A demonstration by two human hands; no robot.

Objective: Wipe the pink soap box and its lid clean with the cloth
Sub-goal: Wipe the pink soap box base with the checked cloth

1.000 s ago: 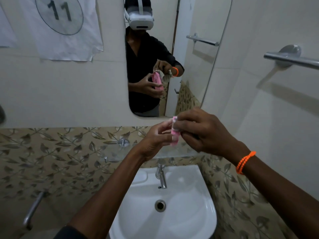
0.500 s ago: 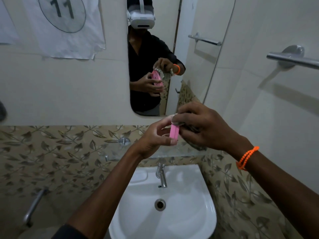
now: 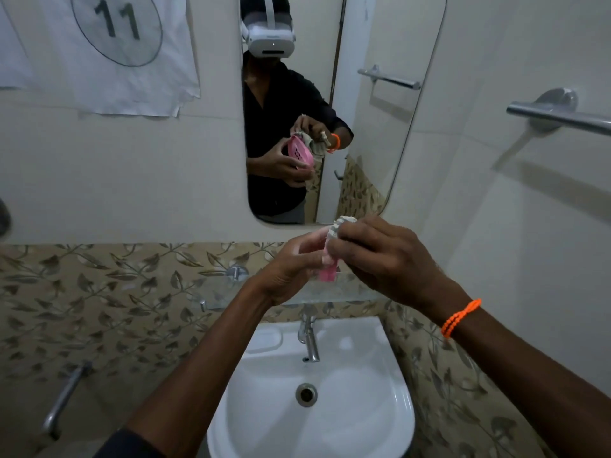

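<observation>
My left hand (image 3: 291,269) grips a pink soap box piece (image 3: 328,274), held on edge above the sink, so only a narrow pink strip shows between my hands. My right hand (image 3: 383,256) pinches a pale cloth (image 3: 340,224) and presses it against the top of the pink piece. The mirror (image 3: 363,133) reflects the same hold: a pink oval part with drain holes, cloth bunched at its upper right. I cannot tell whether this piece is the box or the lid; no second pink part is visible.
A white sink (image 3: 330,408) with a chrome tap (image 3: 309,338) lies directly below my hands. A glass shelf (image 3: 231,297) runs along the leaf-patterned tile band. A chrome towel bar (image 3: 558,117) projects from the right wall. A pipe handle (image 3: 62,401) sticks out low left.
My right hand has slid the cloth up over the top edge of the pink piece, covering more of it. Both hands stay at about the same height above the sink.
</observation>
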